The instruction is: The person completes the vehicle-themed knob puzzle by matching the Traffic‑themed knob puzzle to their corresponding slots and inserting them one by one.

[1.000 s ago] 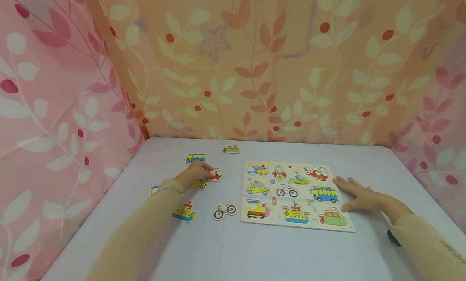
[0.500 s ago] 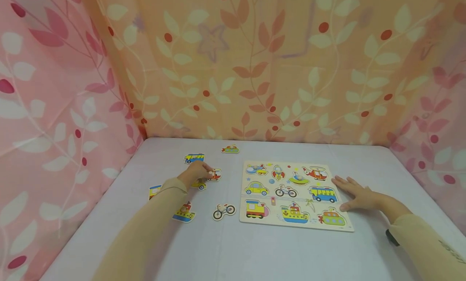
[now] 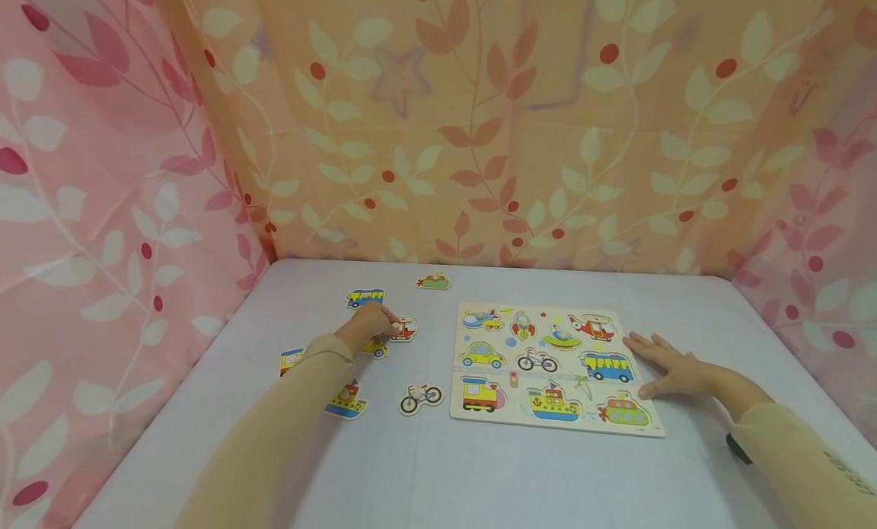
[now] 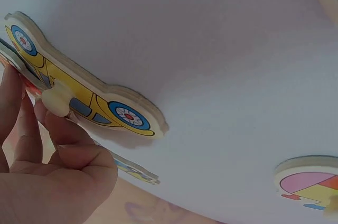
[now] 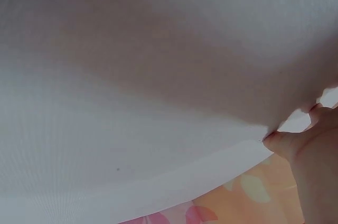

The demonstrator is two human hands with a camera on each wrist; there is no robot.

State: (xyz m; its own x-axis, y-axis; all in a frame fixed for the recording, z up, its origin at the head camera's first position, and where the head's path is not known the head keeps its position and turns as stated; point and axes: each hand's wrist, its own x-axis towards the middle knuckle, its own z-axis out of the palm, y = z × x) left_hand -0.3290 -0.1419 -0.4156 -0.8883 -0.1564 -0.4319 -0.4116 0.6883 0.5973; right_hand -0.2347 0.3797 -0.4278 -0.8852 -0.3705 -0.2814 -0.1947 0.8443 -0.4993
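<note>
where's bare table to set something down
Widest: tablecloth between the sleeves, nearer than the puzzle board and bicycle piece. A strip behind the board, before the curtain. Crowded: round the left hand, among bus piece, car piece and helicopter piece.

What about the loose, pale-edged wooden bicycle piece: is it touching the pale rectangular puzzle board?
No, the bicycle piece lies on the white tabletop left of the puzzle board, with a gap between them.

7 loose puzzle pieces [image 3: 421, 398] lie on the table [image 3: 438, 483] left of the board [image 3: 517, 411], the submarine piece [image 3: 434, 282] farthest back.
</note>
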